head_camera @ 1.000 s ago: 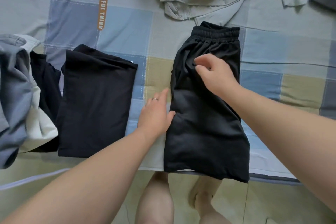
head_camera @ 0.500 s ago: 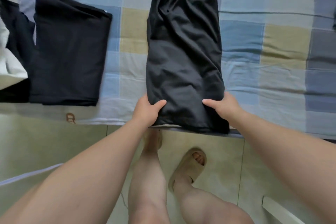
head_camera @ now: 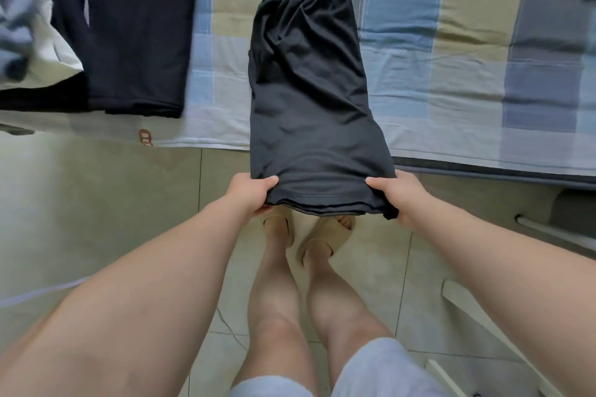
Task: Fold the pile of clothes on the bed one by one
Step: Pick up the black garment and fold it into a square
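1. The black shorts (head_camera: 309,74) lie lengthwise on the bed (head_camera: 467,58), folded in half along their length. The waistband points away from the person.
2. The hem end hangs past the bed's near edge, above the tiled floor (head_camera: 96,203).
3. The left hand (head_camera: 250,193) grasps the hem's left corner, thumb on top and fingers underneath.
4. The right hand (head_camera: 400,200) grasps the hem's right corner in the same way.
5. A folded dark garment (head_camera: 138,35) lies toward the bed's left near corner. A strip of checked sheet separates it from the shorts.
6. A heap of grey and white clothes (head_camera: 22,26) touches that garment's left side.
7. A wide stretch of checked sheet extends right of the shorts.
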`<control>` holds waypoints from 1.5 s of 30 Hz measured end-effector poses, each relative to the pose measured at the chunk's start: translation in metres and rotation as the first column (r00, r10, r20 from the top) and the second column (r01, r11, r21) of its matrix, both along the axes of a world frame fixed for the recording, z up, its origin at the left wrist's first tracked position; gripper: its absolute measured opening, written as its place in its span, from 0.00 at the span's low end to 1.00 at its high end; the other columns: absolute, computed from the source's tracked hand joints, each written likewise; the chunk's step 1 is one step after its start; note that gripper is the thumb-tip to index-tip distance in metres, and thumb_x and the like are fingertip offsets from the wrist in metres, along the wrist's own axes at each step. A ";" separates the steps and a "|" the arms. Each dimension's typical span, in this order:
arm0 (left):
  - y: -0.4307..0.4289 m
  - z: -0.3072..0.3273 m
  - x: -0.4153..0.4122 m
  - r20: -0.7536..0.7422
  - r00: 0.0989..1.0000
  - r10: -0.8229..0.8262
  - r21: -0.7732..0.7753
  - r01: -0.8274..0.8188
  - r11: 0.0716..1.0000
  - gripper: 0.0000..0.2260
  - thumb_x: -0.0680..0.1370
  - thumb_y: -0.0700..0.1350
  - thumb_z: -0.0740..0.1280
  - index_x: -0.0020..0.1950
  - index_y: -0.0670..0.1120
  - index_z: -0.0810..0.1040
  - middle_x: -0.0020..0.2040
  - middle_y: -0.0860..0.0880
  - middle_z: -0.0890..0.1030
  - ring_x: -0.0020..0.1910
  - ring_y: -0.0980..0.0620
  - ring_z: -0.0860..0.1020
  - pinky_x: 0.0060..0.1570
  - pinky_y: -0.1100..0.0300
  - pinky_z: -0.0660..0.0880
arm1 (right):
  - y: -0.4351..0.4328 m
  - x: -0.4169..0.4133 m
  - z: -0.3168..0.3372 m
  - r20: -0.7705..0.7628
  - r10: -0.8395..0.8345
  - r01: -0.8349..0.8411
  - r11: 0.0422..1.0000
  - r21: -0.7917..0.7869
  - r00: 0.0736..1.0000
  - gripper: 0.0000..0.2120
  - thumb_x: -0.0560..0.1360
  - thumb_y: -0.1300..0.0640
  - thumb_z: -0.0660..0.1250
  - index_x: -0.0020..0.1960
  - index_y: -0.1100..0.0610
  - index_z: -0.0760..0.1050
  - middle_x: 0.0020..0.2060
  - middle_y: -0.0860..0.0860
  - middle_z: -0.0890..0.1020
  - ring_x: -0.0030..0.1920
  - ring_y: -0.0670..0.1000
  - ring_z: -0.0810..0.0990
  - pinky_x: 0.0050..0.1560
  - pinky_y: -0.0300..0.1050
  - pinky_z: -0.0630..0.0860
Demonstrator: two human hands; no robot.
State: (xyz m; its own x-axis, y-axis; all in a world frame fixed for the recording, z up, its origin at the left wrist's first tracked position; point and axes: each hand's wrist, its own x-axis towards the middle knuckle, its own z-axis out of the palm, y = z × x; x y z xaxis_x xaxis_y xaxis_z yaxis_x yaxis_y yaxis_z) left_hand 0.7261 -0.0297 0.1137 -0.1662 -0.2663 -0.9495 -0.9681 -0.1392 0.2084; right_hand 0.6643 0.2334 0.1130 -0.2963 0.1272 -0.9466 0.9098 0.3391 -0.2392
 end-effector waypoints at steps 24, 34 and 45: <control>-0.078 0.012 -0.289 -0.189 0.931 0.312 0.107 -0.297 0.949 0.15 0.84 0.55 0.59 0.66 0.49 0.74 0.59 0.49 0.81 0.60 0.46 0.80 0.57 0.53 0.77 | -0.125 -0.300 0.014 -0.101 -0.492 0.486 0.870 -0.084 0.865 0.19 0.80 0.48 0.63 0.69 0.52 0.68 0.57 0.54 0.76 0.57 0.57 0.81 0.58 0.55 0.78; -0.067 -0.049 -0.275 -0.124 0.296 -0.947 -0.738 0.611 0.287 0.27 0.77 0.49 0.70 0.75 0.52 0.67 0.80 0.52 0.60 0.77 0.45 0.59 0.72 0.47 0.63 | -0.111 -0.247 -0.042 -0.234 0.825 -0.722 0.564 0.402 0.515 0.44 0.71 0.43 0.74 0.80 0.41 0.54 0.79 0.50 0.57 0.78 0.56 0.54 0.76 0.60 0.55; -0.070 -0.049 -0.324 0.001 0.418 -0.908 -0.718 0.633 0.291 0.10 0.84 0.53 0.58 0.56 0.50 0.76 0.57 0.49 0.79 0.61 0.43 0.71 0.58 0.47 0.64 | -0.080 -0.305 -0.048 -0.243 0.920 -0.790 0.390 0.473 0.309 0.35 0.70 0.43 0.75 0.71 0.47 0.62 0.55 0.47 0.81 0.64 0.56 0.74 0.76 0.63 0.46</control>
State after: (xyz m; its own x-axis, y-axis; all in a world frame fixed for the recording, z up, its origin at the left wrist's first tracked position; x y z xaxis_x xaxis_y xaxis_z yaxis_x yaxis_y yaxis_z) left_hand 0.4024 -0.1000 0.0643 -0.8568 -0.2121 -0.4700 -0.3572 0.9015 0.2443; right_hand 0.3595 0.1530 0.0646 -0.6937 -0.2660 -0.6694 -0.1138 0.9581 -0.2628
